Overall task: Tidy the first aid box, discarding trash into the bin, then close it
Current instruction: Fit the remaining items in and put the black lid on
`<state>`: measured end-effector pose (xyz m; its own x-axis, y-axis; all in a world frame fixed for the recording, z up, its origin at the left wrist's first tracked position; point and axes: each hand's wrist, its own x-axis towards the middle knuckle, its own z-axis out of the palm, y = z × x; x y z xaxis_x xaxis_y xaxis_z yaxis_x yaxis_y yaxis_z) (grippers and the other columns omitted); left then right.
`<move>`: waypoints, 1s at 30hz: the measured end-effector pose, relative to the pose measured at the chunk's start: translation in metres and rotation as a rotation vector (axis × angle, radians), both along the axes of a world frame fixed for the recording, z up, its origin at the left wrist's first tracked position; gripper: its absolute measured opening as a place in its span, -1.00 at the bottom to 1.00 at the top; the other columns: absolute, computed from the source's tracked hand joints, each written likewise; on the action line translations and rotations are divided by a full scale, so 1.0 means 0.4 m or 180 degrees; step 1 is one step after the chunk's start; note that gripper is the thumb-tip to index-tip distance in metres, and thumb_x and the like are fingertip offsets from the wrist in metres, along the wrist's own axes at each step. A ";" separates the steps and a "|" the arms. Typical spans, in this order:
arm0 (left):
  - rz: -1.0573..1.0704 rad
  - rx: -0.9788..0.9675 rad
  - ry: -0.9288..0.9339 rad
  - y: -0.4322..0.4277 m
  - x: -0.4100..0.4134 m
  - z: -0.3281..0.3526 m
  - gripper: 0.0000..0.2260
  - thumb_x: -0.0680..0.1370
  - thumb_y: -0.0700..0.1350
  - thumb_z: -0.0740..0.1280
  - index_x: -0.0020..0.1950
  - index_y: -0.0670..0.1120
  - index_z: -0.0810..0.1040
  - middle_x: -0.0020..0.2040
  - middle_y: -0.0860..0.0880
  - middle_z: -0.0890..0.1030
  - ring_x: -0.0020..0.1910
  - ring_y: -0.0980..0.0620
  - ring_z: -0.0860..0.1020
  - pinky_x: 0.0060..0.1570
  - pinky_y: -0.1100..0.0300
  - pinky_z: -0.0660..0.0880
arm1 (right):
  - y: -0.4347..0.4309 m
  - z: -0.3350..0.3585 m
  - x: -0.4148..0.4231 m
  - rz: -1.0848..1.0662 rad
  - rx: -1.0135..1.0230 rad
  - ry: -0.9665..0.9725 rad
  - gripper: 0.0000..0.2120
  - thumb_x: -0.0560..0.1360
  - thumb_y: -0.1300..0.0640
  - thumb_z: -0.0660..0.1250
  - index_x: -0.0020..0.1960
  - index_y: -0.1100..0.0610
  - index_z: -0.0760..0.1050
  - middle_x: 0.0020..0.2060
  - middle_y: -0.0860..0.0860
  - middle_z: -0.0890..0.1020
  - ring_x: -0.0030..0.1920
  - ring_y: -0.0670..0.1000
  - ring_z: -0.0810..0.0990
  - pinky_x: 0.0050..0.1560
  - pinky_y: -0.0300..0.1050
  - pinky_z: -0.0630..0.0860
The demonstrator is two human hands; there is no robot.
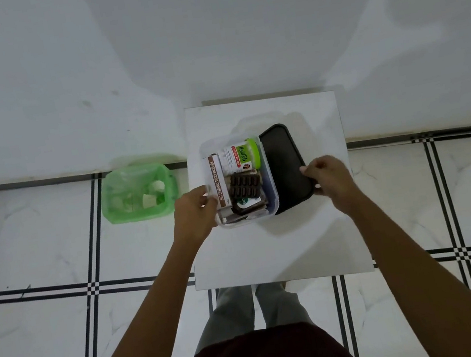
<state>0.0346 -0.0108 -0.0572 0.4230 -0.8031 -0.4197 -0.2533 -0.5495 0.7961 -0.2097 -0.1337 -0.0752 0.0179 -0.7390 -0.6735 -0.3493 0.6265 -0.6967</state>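
Note:
A clear plastic first aid box (pixel 270 179) stands open on a small white table (pixel 281 245). Inside it lie a cotton swab tub with a green cap (pixel 240 156), a povidone-iodine ointment carton (pixel 218 181) and a dark blister pack (pixel 244 186). The black lid (pixel 281 159) leans against the box's right side. My right hand (pixel 327 175) grips the lid's right edge. My left hand (pixel 197 204) holds the box's left wall near the ointment carton. A green bin (pixel 138 192) with bits of white trash in it sits on the floor to the left.
The table stands against a white wall (pixel 208 44). The floor is white tile with black lines (pixel 91 288). My legs (pixel 256 306) are at the table's near edge.

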 end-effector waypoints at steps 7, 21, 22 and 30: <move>-0.0055 0.0122 0.0008 -0.035 -0.045 -0.035 -0.77 0.53 -0.25 0.28 0.15 -0.21 0.59 -0.13 -0.14 0.68 -0.20 -0.22 0.67 -0.24 -0.14 0.63 | -0.017 0.156 0.082 0.0319 -0.0778 0.0110 -0.80 0.35 0.24 0.41 -0.03 0.11 0.62 -0.29 0.04 0.63 -0.23 0.00 0.58 -0.24 -0.17 0.50; 0.0599 0.0437 0.0708 -0.114 -0.007 -0.006 -0.80 0.39 -0.09 0.50 -0.07 -0.16 0.63 -0.19 -0.12 0.67 -0.29 -0.01 0.60 -0.20 0.14 0.57 | 0.254 -0.006 0.278 0.2008 -0.2708 0.1773 -0.65 0.37 0.07 0.46 0.11 0.15 0.58 -0.15 0.08 0.70 -0.13 0.14 0.65 -0.03 0.09 0.52; 0.0609 0.0391 0.0575 -0.119 -0.006 -0.011 -0.82 0.38 -0.14 0.50 -0.09 -0.18 0.63 -0.21 -0.13 0.67 -0.31 -0.01 0.59 -0.20 0.13 0.57 | 0.246 -0.002 0.272 0.2055 -0.2742 0.1500 -0.69 0.40 0.09 0.44 0.10 0.17 0.58 -0.14 0.10 0.70 -0.12 0.14 0.65 -0.01 0.09 0.55; 0.0603 0.0263 0.0150 -0.128 -0.012 -0.030 -0.79 0.38 -0.07 0.51 -0.13 -0.19 0.63 -0.26 -0.14 0.67 -0.33 -0.05 0.63 -0.14 0.03 0.63 | 0.131 0.050 0.111 0.0523 -0.1145 0.1550 -0.61 0.51 0.07 0.37 0.27 0.23 0.48 0.19 0.16 0.57 0.18 0.15 0.54 0.21 0.01 0.49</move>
<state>0.0298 -0.0619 -0.0690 0.5415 -0.6731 -0.5038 -0.1028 -0.6477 0.7549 -0.1654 -0.0814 -0.0553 -0.0957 -0.9346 -0.3427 -0.7517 0.2935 -0.5906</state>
